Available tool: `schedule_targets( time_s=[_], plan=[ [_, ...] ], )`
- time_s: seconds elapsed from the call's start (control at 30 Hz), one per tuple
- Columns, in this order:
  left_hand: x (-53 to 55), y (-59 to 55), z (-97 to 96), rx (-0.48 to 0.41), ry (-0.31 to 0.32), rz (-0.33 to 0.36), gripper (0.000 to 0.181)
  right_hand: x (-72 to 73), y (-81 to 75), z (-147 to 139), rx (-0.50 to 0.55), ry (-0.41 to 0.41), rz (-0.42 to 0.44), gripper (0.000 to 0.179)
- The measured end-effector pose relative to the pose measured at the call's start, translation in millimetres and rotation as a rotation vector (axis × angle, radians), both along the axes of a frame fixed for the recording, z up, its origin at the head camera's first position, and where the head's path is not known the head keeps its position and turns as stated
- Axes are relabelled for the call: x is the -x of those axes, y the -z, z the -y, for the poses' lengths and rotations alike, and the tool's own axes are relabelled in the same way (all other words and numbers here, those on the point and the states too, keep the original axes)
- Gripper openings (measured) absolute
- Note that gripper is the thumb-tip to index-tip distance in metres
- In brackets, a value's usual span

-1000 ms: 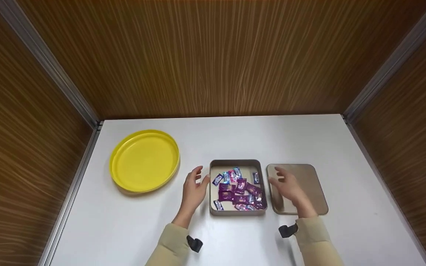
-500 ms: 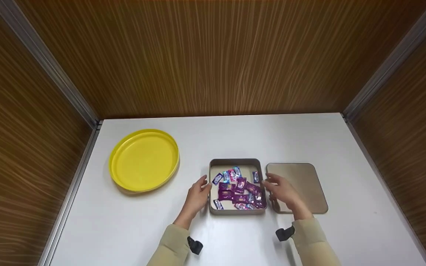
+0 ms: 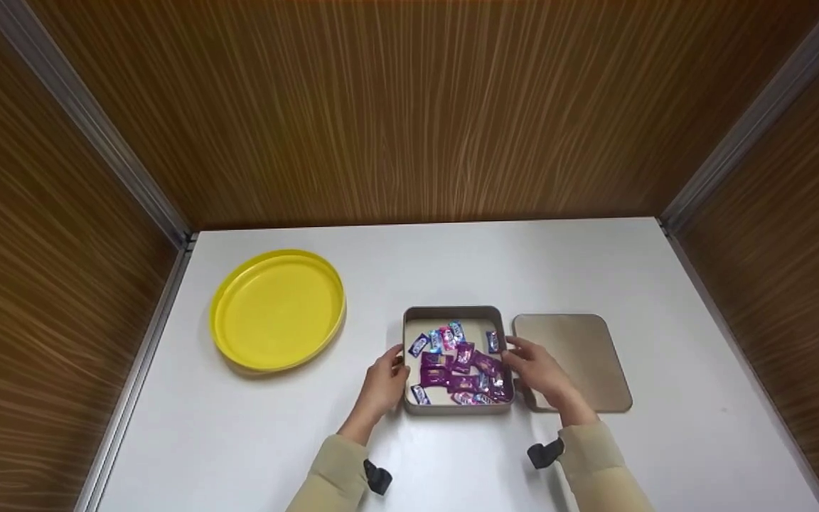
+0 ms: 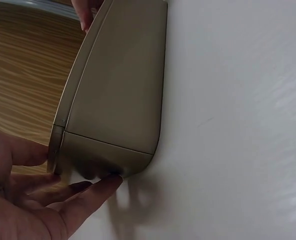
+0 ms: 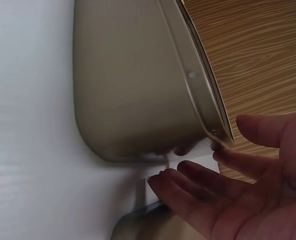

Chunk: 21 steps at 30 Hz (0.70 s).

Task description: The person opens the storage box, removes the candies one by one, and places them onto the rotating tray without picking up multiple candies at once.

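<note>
Left hand (image 3: 382,385), right hand (image 3: 539,371) moved inward — flanking the tin (image 3: 458,409).

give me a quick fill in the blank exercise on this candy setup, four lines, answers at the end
1. The round tray is ____ in colour.
2. In the head view, the flat lid lies to the ____ of the tin.
3. The larger candies inside the tin have ____ wrappers.
4. Of the left hand and the right hand, the ____ one is nearer the tray.

Missing words: yellow; right; purple; left
</note>
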<state>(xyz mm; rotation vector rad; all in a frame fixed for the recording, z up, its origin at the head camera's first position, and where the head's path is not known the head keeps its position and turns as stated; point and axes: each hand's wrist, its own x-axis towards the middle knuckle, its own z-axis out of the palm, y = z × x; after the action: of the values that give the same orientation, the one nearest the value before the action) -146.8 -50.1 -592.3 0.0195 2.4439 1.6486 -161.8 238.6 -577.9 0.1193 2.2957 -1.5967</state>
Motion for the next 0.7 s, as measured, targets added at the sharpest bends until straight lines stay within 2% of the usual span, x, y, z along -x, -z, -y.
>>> schedule_targets(
  time_s=[0.13, 0.33, 0.5, 0.7],
  plan=[
    [0.6, 0.3, -1.6, -0.013, -0.007, 0.01, 0.047, -0.6, 1.0, 1, 0.026, 0.007, 0.012, 0.053],
    [2.8, -0.2, -0.3, -0.015, -0.028, -0.003, 0.048, 1.1, 2.2, 4, -0.003, 0.005, -0.001, 0.052],
    [4.8, -1.1, 7.4, -0.038, -0.038, -0.042, 0.049, 5.4, 4.3, 10, 0.045, 0.003, 0.01, 0.051],
    [11.5, -1.7, 22.0, -0.042, -0.073, -0.022, 0.049, 13.0, 8.3, 26, 0.044, 0.018, 0.019, 0.051]
  ],
)
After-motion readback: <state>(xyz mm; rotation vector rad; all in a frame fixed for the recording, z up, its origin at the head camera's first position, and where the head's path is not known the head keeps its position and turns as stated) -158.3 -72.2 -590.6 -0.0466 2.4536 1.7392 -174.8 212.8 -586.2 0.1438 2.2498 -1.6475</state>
